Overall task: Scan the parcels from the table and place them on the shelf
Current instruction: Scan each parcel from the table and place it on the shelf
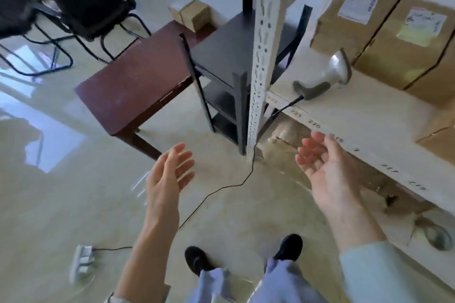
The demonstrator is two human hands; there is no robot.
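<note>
My left hand [167, 177] and my right hand [325, 167] hang open over the floor, palms facing each other, holding nothing. The grey barcode scanner [327, 76] lies on the pale shelf board [357, 118] to the right, its black cable running down to the floor. Behind it on the shelf stand two labelled cardboard parcels [354, 17], [416, 44], and another box [440, 135] sits at the right edge. The dark red table [138, 81] stands ahead to the left with a small cardboard parcel [194, 13] at its far end.
A white slotted shelf upright [266, 51] rises in the middle, with a small black rack [226, 56] behind it. Black chairs [81, 0] stand at the far left. A power strip [82, 261] and the cable [221, 187] lie on the shiny floor by my feet.
</note>
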